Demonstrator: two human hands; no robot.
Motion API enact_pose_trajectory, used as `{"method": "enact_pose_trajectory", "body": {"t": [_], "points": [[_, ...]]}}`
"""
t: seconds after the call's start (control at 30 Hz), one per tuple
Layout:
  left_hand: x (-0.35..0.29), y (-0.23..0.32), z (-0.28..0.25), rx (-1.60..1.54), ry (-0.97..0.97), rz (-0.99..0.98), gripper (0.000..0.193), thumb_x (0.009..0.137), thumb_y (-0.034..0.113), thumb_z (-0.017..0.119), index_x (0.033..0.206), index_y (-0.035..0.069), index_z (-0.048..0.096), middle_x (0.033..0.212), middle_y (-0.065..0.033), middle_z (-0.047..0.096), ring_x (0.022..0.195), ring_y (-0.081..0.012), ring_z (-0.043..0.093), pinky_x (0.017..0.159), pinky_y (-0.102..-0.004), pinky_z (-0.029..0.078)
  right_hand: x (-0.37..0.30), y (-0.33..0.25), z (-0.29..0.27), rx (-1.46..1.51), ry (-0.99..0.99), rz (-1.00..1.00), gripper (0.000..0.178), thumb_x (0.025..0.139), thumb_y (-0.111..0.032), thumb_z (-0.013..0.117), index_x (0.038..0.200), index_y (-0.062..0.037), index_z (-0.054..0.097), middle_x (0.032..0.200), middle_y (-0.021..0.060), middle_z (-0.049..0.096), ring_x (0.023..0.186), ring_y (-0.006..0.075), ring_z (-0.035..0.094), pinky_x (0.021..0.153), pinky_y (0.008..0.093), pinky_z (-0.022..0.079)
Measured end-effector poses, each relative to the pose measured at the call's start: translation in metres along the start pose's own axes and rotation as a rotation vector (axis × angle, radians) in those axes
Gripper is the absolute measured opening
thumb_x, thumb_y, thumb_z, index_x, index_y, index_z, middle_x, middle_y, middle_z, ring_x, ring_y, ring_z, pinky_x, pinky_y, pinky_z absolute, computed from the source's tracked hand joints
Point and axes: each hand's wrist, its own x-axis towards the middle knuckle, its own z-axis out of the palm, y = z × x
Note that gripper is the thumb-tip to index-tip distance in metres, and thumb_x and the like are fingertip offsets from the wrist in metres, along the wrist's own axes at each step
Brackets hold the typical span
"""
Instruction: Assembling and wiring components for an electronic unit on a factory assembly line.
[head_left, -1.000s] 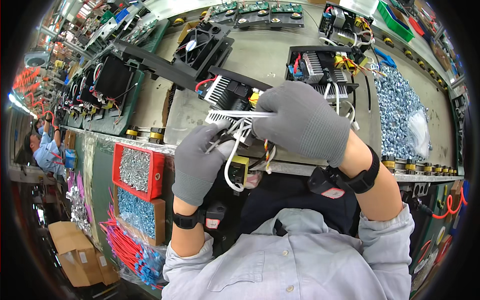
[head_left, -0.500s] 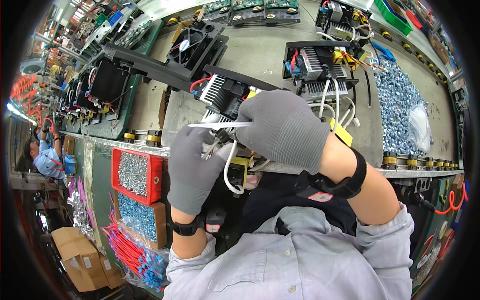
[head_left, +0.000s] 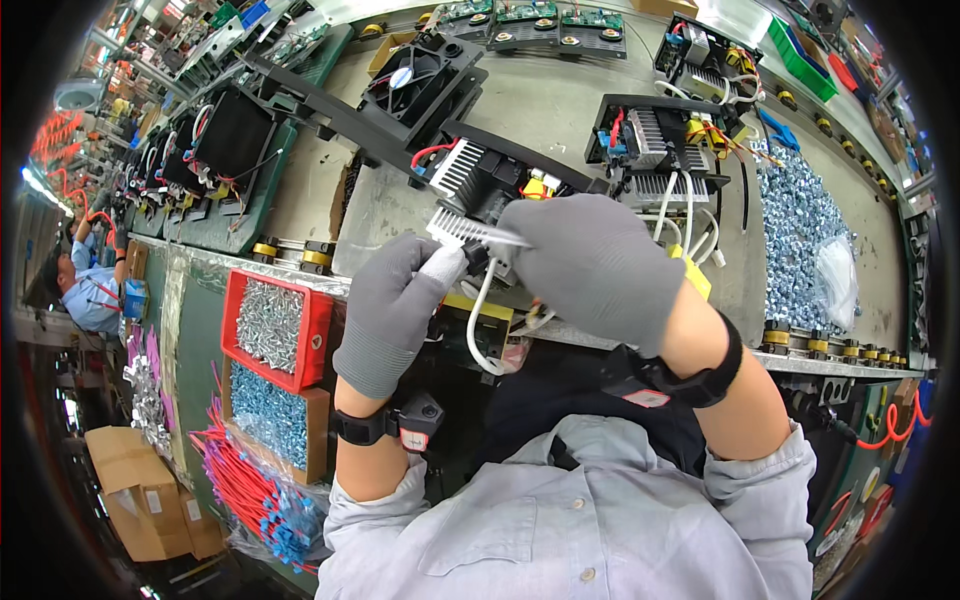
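White strip (head_left: 506, 238) was pinched in the tightly curled right hand (head_left: 600, 262), beside the finned heat-sink assembly (head_left: 482, 187) near the workbench's (head_left: 548, 112) front edge, while the left hand (head_left: 393, 312) was half-curled by a small black part (head_left: 475, 256), any hold there being impossible to tell.

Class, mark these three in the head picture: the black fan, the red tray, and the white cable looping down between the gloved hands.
Black fan (head_left: 401, 78): head view, pale round hub.
Red tray (head_left: 318, 322): head view, right outer wall.
White cable (head_left: 473, 325): head view, middle of its hanging loop.
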Motion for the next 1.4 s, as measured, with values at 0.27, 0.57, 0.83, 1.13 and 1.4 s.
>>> {"method": "enact_pose_trajectory", "body": {"t": [0.27,0.57,0.83,1.13,1.4], "points": [[0.004,0.019,-0.010,-0.440,-0.020,0.036,0.023,0.091,0.019,0.047,0.088,0.000,0.059,0.079,-0.0076,0.064,0.061,-0.0072,0.050,0.058,-0.0197,0.038,-0.010,0.005,0.007,0.997,0.150,0.139,0.027,0.090,-0.020,0.056,0.104,0.0011,0.063,0.075,0.0062,0.061,0.067,0.0126,0.057,0.064,0.0270,0.047],[0.008,0.018,-0.004,-0.439,-0.115,0.038,0.019,0.081,0.010,0.066,0.096,-0.001,0.063,0.088,-0.0051,0.064,0.077,-0.0101,0.059,0.070,-0.0215,0.046,-0.013,0.000,0.012,1.337,0.219,0.273,0.029,0.086,-0.014,0.061,0.109,0.0030,0.062,0.089,0.0067,0.065,0.078,0.0102,0.061,0.069,0.0228,0.050],[0.009,0.020,-0.003,-0.106,-0.114,0.042,0.016,0.078,0.005,0.068,0.092,-0.002,0.064,0.081,-0.0036,0.064,0.072,-0.0080,0.059,0.066,-0.0218,0.048,-0.015,-0.003,0.013,1.336,0.245,0.268,0.026,0.088,-0.012,0.059,0.108,0.0026,0.062,0.087,0.0068,0.065,0.075,0.0102,0.061,0.068,0.0224,0.050],[0.010,0.020,0.002,-0.121,-0.127,0.172,0.016,0.078,0.003,0.067,0.092,-0.002,0.063,0.081,-0.0030,0.063,0.072,-0.0070,0.058,0.065,-0.0206,0.047,-0.012,0.005,0.008,1.535,0.024,0.291,0.025,0.085,-0.010,0.062,0.106,0.0028,0.063,0.084,0.0053,0.064,0.071,0.0091,0.060,0.063,0.0207,0.049],[0.010,0.026,0.019,-0.151,0.092,0.211,0.023,0.078,0.003,0.067,0.099,-0.003,0.061,0.082,-0.0051,0.062,0.071,-0.0059,0.058,0.065,-0.0220,0.049,-0.006,0.003,0.014,1.034,0.254,0.100,0.021,0.080,-0.008,0.064,0.100,-0.0002,0.064,0.080,0.0065,0.064,0.066,0.0133,0.061,0.058,0.0250,0.048]]}}
